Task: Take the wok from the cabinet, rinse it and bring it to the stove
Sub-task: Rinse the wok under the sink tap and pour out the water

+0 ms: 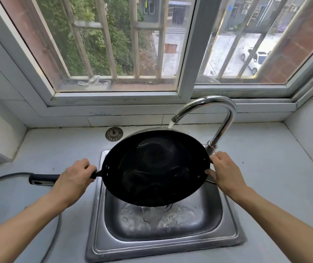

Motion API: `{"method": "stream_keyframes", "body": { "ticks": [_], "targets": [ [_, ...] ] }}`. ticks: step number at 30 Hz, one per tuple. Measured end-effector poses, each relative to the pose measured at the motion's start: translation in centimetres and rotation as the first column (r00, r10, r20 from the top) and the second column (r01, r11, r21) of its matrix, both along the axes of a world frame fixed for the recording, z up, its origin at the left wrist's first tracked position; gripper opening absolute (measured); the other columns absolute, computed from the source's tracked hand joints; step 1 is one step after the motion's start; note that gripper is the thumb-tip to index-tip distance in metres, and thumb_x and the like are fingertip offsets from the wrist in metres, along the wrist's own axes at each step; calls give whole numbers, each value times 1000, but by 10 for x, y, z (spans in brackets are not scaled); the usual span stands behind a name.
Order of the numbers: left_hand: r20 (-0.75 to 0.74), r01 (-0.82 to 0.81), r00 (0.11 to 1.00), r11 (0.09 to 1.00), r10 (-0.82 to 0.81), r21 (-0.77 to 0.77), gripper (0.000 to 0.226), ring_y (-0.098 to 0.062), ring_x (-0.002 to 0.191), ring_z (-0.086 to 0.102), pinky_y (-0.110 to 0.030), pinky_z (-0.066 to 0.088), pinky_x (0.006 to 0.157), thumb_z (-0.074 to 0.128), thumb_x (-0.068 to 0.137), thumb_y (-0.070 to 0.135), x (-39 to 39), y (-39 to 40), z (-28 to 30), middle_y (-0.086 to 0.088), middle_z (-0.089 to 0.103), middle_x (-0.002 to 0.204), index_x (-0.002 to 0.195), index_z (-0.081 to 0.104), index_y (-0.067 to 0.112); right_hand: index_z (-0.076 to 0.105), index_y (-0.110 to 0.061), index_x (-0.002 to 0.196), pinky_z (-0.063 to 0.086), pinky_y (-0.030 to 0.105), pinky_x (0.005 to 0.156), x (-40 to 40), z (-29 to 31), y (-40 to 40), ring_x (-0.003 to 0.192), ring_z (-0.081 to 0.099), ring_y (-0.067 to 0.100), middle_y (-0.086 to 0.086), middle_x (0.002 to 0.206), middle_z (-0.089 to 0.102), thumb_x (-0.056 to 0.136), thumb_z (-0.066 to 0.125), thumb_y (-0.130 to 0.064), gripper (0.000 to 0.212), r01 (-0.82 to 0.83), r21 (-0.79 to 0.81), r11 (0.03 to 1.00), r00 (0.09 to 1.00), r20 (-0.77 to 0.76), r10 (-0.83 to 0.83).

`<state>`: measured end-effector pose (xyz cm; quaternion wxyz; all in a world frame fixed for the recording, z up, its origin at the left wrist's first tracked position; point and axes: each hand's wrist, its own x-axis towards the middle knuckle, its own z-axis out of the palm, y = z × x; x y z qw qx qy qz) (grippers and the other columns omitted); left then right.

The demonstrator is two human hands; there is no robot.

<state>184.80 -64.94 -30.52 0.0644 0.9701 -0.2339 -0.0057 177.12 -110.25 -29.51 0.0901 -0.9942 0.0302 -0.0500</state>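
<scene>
A: The wok (155, 168) is held over the sink (163, 242), tipped so its near rim sits lowest, and water looks to be spilling from that lip into the basin

B: How is the person holding it?

A: The left hand (74, 179) is curled round the long handle (43, 179) close to where it meets the bowl. The right hand (225, 173) grips the opposite rim, fingers wrapped at what is probably a small helper handle, though the hand hides it

B: And the water?

A: The faucet (214, 114) is running; its stream falls at the far edge of the wok, just behind the rim, so it is hard to tell whether it lands inside

B: So the rinse is underway. What would make it go well?

A: The person would likely do best to bring the far rim fully under the stream, swirl the water round the bowl, then tip it out toward the drain, keeping both grips firm since a wet wok can slip

B: Anything nearby?

A: A sink strainer (114, 133) lies on the counter (265, 168) behind the basin, below the window (114, 44)
</scene>
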Motion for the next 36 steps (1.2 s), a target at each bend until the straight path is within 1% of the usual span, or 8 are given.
{"method": "stream_keyframes", "body": {
  "ticks": [4,10,12,16,21,26,30,36],
  "targets": [
    [67,11,998,1000,-12,9,31,-27,59,49,-34,40,45,84,65,9,-7,-4,-2,-3,48,77,86,60,10,59,-9,82,47,38,59,-3,-1,-1,80,51,29,4,82,52,63,85,-6,33,7,43,999,997,78,-10],
    [136,-2,991,1000,4,-15,32,-29,63,48,-38,42,48,82,67,8,-1,-13,7,-4,48,75,83,55,12,63,-9,85,41,32,64,2,-1,-5,85,53,30,4,83,55,66,85,-8,29,49,66,997,993,109,-56],
    [136,-5,991,1000,7,-15,33,-29,60,48,-36,42,47,83,65,7,1,-17,10,-4,48,74,82,54,11,62,-9,84,40,32,63,3,-3,-6,84,53,30,3,81,52,66,85,-8,29,60,78,995,992,105,-68],
    [137,-2,991,1000,3,-5,36,-30,58,48,-35,40,46,85,62,6,6,-24,13,-5,49,73,82,56,10,56,-11,79,36,32,58,2,-11,-7,81,51,28,-5,80,39,64,86,-9,33,82,97,992,991,97,-91],
    [154,2,988,1000,-2,0,35,-30,61,48,-35,41,48,84,63,7,20,-35,16,-5,49,75,83,56,10,55,-10,77,35,33,56,-7,-17,-15,80,50,29,-2,78,41,62,87,-9,35,110,91,990,989,90,-118],
    [157,51,986,999,-48,-12,35,-29,61,48,-34,39,48,84,63,8,37,-46,20,-3,49,75,84,56,12,55,-11,78,43,38,55,-18,-19,-26,79,47,25,-2,78,44,67,85,-12,32,153,114,982,983,85,-163],
    [150,81,986,996,-75,-35,37,-28,63,50,-30,34,49,84,62,6,47,-58,24,-1,51,75,85,57,13,56,-11,78,44,38,56,-29,-21,-32,79,45,22,0,78,48,70,84,-15,30,193,139,971,976,74,-204],
    [151,118,982,992,-111,-35,35,-27,72,52,-34,43,51,83,64,9,63,-74,26,-1,52,81,87,58,17,54,-16,79,43,34,60,-48,-27,-40,81,43,18,-4,78,47,73,83,-17,29,268,204,942,957,55,-284]
  ]
}}
